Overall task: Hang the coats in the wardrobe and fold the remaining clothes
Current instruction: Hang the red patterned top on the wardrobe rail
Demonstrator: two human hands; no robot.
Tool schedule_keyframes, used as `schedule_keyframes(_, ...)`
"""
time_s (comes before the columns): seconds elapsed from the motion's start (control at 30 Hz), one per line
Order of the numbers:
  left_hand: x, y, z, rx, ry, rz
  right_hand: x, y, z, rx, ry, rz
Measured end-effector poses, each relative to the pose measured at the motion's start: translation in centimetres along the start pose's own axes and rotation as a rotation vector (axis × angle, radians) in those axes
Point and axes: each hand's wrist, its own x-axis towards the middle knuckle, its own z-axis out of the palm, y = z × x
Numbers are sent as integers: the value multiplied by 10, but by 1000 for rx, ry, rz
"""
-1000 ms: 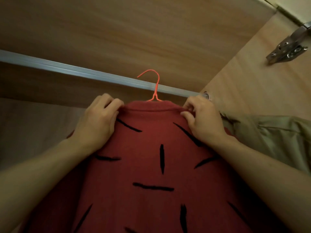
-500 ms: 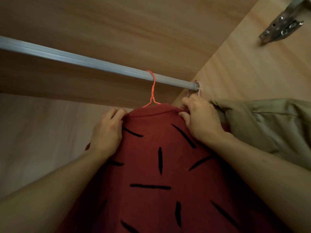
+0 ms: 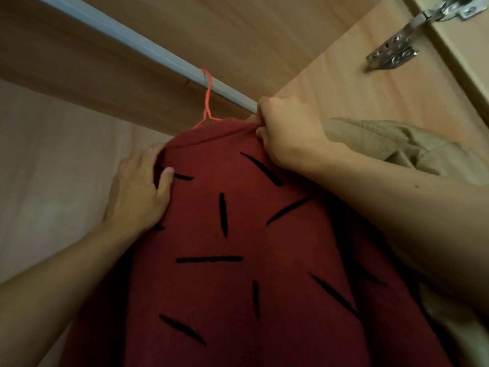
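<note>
A red coat (image 3: 238, 234) with black dashes hangs on an orange wire hanger (image 3: 207, 102). The hanger's hook sits over the grey wardrobe rail (image 3: 148, 50). My left hand (image 3: 140, 192) lies on the coat's left shoulder, fingers wrapped round its edge and thumb on the front. My right hand (image 3: 285, 136) pinches the coat's collar at the right shoulder, close to the rail's end. A beige coat (image 3: 383, 144) hangs to the right, partly hidden behind my right arm.
The wardrobe's wooden top (image 3: 185, 19) is just above the rail. Its side wall (image 3: 357, 83) stands close on the right, with a metal door hinge (image 3: 397, 51) at the upper right. The pale back wall (image 3: 53, 154) is on the left.
The hanger's hook went from above the rail onto it. My left hand slid down the left shoulder. The view tilted, and my right hand stayed at the collar.
</note>
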Motion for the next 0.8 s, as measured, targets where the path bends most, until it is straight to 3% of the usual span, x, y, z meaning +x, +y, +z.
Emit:
schedule_keyframes(0.37,-5,-3,-55,225,-172,-110,-61,-13,-10,44,78,43)
schedule_keyframes(0.6,-8,-13,-58,153,-253,-157,-46,-40,-42,-49,33,29)
schedule_keyframes(0.8,-25,1,-43,41,-325,-160,-56,-14,-56,-112,-11,3)
